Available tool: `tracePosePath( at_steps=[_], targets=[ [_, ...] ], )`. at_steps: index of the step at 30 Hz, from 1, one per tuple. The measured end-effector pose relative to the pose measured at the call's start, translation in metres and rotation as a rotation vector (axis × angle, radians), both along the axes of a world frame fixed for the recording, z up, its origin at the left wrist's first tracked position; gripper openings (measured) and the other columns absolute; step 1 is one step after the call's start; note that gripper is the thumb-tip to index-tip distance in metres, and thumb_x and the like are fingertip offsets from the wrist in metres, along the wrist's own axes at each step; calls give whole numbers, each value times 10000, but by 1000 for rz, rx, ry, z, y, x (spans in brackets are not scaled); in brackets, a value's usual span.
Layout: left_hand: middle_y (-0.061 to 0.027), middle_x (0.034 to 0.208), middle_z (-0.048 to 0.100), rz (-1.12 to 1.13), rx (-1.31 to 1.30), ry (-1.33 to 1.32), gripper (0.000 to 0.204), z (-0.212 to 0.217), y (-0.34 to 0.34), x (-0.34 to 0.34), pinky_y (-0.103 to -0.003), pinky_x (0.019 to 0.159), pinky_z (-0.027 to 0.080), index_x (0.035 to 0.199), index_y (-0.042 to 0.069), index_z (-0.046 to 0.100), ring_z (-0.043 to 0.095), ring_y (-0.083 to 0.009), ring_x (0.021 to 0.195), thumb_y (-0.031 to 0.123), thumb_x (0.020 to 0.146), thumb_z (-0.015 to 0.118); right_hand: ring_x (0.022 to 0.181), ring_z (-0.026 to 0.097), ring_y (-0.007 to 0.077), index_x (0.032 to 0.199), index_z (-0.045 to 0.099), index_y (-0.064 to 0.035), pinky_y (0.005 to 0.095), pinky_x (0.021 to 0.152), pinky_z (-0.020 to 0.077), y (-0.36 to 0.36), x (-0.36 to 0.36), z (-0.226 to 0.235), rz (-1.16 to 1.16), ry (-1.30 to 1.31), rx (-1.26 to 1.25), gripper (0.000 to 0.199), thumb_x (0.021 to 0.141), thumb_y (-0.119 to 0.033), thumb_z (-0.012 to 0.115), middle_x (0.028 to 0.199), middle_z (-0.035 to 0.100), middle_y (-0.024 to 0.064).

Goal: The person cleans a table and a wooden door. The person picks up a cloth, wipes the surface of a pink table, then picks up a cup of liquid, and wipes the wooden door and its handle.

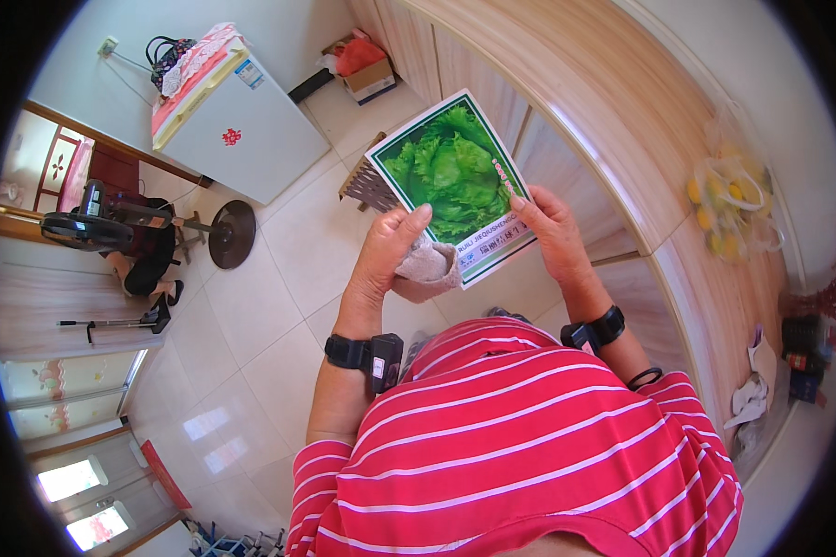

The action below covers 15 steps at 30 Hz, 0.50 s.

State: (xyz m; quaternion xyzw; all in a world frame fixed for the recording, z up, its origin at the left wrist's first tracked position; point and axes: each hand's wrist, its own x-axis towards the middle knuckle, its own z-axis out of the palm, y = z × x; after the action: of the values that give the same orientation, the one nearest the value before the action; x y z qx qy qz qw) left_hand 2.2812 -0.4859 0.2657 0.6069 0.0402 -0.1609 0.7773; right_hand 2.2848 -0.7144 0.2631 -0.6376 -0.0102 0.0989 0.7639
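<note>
- Cream tiles, glossy and square-cut with thin joints, make up the floor (260, 320) below us
- Pale wood-grain panels with a smooth curved-looking edge form the counter (613, 102) to our right
- White and boxy, the fridge (241, 139) stands well apart from us at upper left, pink cloth over its top
- Flat, thin and rectangular, the lettuce-picture packet (446, 167) is between our hands, above the floor; its long axis slants from far left to near right, top edge pointing away and leftward, lettered band nearest us, picture facing up
- Our left hand (387, 246) grasps its near-left edge, thumb on the front; we cannot tell how the hidden fingers lie
- Our right hand (553, 232) pinches the right edge, thumb on the front, other fingers mostly behind
- Fuzzy, greyish and folded, the cloth (429, 265) hangs against our left hand, just beside the packet
</note>
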Motion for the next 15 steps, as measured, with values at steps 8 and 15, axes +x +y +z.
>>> tracePosePath(
  at_steps=[8, 15],
  targets=[
    [-43, 877, 608, 0, -88, 40, 272, -10, 10, -1, -224, 700, 447, 959, -14, 587, 562, -92, 753, 204, 800, 617, 711, 472, 34, 995, 612, -56, 191, 641, 364, -7, 4, -8, 19, -4, -72, 229, 855, -230, 558, 793, 568, -44],
    [-61, 832, 629, -104, -47, 151, 320, -4, 21, -8, -226, 620, 470, 961, -27, 586, 593, -112, 687, 235, 781, 627, 707, 495, 56, 1077, 565, -44, 200, 645, 385, 5, 15, -10, 37, -52, -29, 298, 864, -250, 538, 820, 582, -4]
  ],
)
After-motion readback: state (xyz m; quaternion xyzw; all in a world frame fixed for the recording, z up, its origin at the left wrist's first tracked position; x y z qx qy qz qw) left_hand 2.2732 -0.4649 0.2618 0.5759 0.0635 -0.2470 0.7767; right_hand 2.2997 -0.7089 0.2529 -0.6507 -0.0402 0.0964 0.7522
